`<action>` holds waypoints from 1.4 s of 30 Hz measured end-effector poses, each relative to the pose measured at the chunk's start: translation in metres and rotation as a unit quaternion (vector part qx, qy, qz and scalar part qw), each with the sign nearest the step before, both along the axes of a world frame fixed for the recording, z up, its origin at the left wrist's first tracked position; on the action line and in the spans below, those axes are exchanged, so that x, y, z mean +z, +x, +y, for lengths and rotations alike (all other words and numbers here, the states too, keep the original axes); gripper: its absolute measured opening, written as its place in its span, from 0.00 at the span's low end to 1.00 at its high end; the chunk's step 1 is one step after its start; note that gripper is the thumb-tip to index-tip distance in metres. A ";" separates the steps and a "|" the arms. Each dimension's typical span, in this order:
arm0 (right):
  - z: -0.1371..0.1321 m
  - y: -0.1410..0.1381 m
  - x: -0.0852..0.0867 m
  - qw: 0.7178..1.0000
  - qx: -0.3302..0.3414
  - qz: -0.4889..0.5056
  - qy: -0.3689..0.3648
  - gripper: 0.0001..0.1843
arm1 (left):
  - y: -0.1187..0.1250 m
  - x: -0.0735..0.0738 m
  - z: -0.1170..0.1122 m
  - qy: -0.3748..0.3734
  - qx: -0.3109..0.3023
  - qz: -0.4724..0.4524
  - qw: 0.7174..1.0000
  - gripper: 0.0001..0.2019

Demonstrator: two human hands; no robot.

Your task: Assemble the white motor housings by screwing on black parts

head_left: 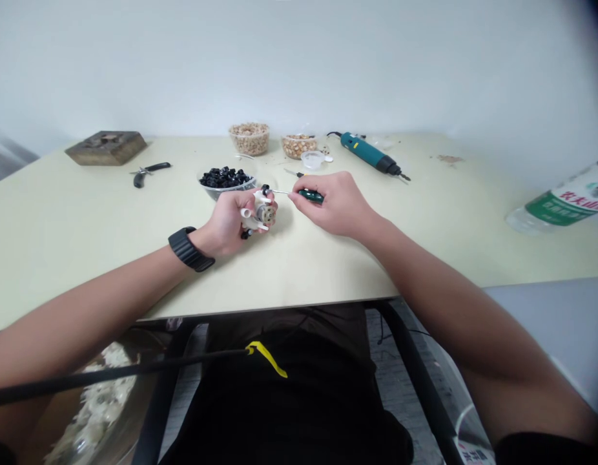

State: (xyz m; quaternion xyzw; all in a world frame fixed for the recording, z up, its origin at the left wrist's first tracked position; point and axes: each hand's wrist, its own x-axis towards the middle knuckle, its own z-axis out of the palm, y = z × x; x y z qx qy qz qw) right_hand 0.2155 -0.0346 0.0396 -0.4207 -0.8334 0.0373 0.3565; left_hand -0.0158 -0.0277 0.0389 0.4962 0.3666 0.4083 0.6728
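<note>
My left hand is closed around a small white plastic assembly with a round metal motor set in it and small black pieces at its top and bottom. In my right hand is a screwdriver with a dark green handle. Its thin shaft points left and reaches the black piece at the assembly's top; whether the tip touches it I cannot tell. Just behind my left hand stands a clear bowl of small black parts.
Two tubs of small tan parts stand at the back, near a clear lid. A teal electric screwdriver lies right of them. Pliers and a dark block are at left, a water bottle at right.
</note>
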 end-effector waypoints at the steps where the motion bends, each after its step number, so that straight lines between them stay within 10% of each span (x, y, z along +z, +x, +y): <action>1: 0.000 0.000 0.000 1.000 0.000 0.000 -0.002 0.15 | 0.000 0.000 0.000 -0.002 0.001 -0.001 1.000 0.18; 17: -0.012 -0.008 0.004 0.981 -0.059 -0.184 0.031 0.22 | 0.003 -0.007 -0.003 0.009 0.038 0.042 0.998 0.17; 38: 0.006 -0.013 -0.006 0.965 0.063 0.083 -0.240 0.22 | -0.003 -0.020 0.001 0.226 0.064 0.131 0.963 0.07; 42: 0.008 -0.011 -0.009 0.979 0.036 0.096 -0.179 0.18 | -0.004 -0.019 0.003 0.227 0.031 0.147 0.962 0.07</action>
